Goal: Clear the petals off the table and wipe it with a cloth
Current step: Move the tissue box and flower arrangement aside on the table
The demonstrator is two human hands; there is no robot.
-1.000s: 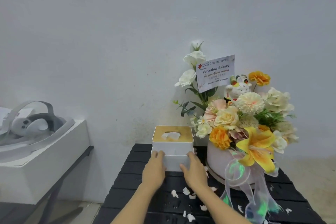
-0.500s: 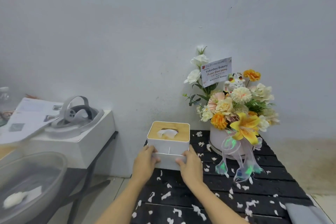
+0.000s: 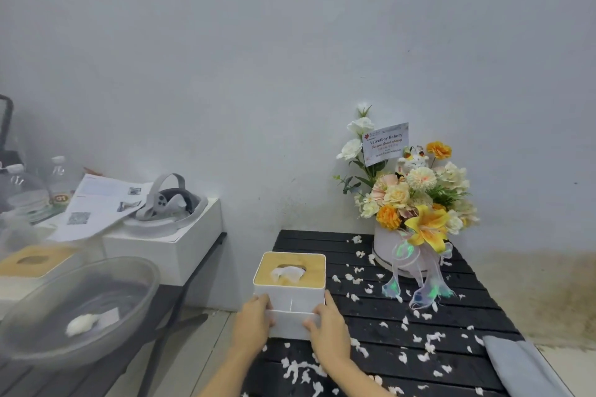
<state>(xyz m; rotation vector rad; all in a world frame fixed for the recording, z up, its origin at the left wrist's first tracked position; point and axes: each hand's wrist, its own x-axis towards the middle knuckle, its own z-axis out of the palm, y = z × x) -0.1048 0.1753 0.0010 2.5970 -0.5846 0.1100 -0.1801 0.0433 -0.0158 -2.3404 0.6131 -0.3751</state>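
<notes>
White petals (image 3: 421,338) lie scattered over the black slatted table (image 3: 458,309). A white tissue box (image 3: 290,295) with a wooden lid is held at the table's left edge. My left hand (image 3: 253,322) grips its left front corner and my right hand (image 3: 329,330) grips its right front corner. A folded grey cloth (image 3: 522,367) lies at the table's front right corner.
A flower arrangement (image 3: 416,203) in a white pot with a ribbon stands at the back right of the table. To the left a second table holds a clear bowl (image 3: 80,303), a white box (image 3: 167,245) with a headset and papers, another tissue box (image 3: 32,263) and bottles.
The tissue box has come leftward and toward me, from beside the flowers to the table's left edge, both hands on it. The view has swung left, showing the side table.
</notes>
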